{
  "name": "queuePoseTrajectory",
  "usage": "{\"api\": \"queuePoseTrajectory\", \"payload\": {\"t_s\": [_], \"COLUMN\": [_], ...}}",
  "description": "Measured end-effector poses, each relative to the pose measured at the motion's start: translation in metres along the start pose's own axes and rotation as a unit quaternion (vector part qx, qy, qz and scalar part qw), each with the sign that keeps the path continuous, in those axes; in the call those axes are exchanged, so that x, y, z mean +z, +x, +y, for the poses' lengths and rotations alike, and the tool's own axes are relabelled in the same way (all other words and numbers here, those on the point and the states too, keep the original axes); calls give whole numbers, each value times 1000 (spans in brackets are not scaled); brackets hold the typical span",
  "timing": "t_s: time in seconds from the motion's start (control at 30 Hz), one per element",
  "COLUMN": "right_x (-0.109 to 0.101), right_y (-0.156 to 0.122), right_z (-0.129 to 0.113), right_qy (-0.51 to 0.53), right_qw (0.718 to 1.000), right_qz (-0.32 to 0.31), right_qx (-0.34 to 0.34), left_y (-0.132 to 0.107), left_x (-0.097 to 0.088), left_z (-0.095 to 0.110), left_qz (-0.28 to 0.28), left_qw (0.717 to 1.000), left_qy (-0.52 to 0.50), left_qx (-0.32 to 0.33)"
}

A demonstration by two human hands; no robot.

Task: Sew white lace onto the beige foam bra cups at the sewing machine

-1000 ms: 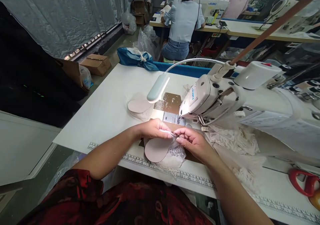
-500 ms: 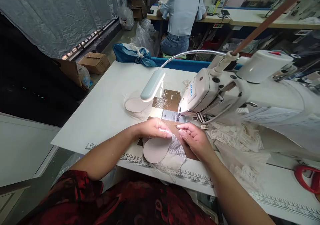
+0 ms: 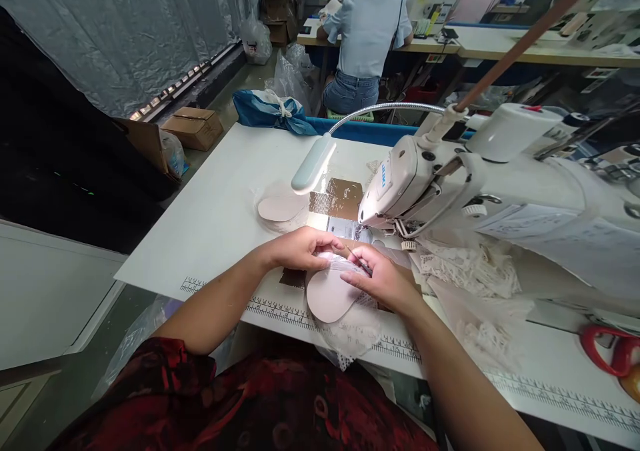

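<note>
My left hand (image 3: pixel 306 248) pinches the upper edge of a pale lace piece (image 3: pixel 353 334) with its thumb and fingers. A smooth, rounded, pale pink pad (image 3: pixel 333 296) lies on that lace, below my fingers. A thin dark metal tool (image 3: pixel 356 257) is gripped in my closed right hand (image 3: pixel 384 279); its exact kind is too small to tell. The tool's tip points toward my left fingertips, and my right thumb rests over the pad's upper right edge. Both hands are just in front of the sewing machine (image 3: pixel 395 181), close to its needle area.
A second rounded pad (image 3: pixel 283 209) on lace lies to the left. A lamp (image 3: pixel 314 164) on a bent neck hangs above the table (image 3: pixel 200 221). Lace scraps (image 3: pixel 465 271) and red-handled scissors (image 3: pixel 597 354) are at right. A co-worker (image 3: pixel 367 37) sits ahead.
My right hand has moved in closer to my left, its thumb now over the pad's edge. The pad and lace have turned a little and shifted right. The view has moved slightly.
</note>
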State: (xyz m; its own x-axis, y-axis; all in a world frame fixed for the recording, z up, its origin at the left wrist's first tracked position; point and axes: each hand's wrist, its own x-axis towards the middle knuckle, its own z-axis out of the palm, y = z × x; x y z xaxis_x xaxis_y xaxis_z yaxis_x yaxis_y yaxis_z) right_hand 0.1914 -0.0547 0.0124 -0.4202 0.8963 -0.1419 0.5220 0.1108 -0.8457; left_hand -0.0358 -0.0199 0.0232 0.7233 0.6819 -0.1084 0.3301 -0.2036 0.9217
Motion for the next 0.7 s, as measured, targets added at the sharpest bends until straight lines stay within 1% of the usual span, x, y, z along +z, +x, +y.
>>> {"api": "queuePoseTrajectory", "payload": {"t_s": [0.07, 0.1, 0.17, 0.2, 0.23, 0.27, 0.33, 0.37, 0.4, 0.43, 0.47, 0.53, 0.6, 0.7], "right_x": [4, 4, 4, 3, 2, 1, 0, 1, 1, 2, 4, 6, 6, 3], "right_y": [0, 0, -2, -4, -5, -7, -9, -9, -9, -9, -10, -10, -11, -11], "right_z": [-1, -1, -1, 0, 0, 1, 2, 3, 3, 3, 4, 5, 7, 10], "right_qy": [6, 6, 4, 6, 11, 18, 38, 48, 57, 64, 70, 82, 112, 148], "right_qw": [1000, 1000, 1000, 1000, 999, 999, 998, 997, 996, 995, 995, 994, 992, 988], "right_qz": [14, 15, 17, 20, 26, 30, 28, 22, 15, 4, -7, -22, -20, 6], "right_qx": [-5, -11, -17, -20, -23, -29, -44, -54, -64, -71, -76, -72, -56, -40], "left_y": [1, 0, -5, -9, -13, -17, -23, -24, -24, -23, -21, -17, -15, -14], "left_x": [7, 8, 4, 1, -3, -6, -8, -5, -1, 6, 13, 26, 36, 40], "left_z": [4, 6, 12, 14, 16, 18, 18, 17, 15, 13, 10, 5, 3, 2], "left_qz": [33, 59, 117, 132, 131, 115, 40, 1, -23, -30, -18, 36, 76, 97], "left_qw": [999, 998, 992, 991, 991, 993, 993, 988, 979, 969, 960, 950, 949, 953], "left_qy": [7, 9, 15, 18, 16, 5, -50, -93, -142, -190, -231, -276, -285, -277], "left_qx": [26, 35, 37, 23, 0, -31, -96, -124, -144, -156, -158, -140, -110, -79]}}
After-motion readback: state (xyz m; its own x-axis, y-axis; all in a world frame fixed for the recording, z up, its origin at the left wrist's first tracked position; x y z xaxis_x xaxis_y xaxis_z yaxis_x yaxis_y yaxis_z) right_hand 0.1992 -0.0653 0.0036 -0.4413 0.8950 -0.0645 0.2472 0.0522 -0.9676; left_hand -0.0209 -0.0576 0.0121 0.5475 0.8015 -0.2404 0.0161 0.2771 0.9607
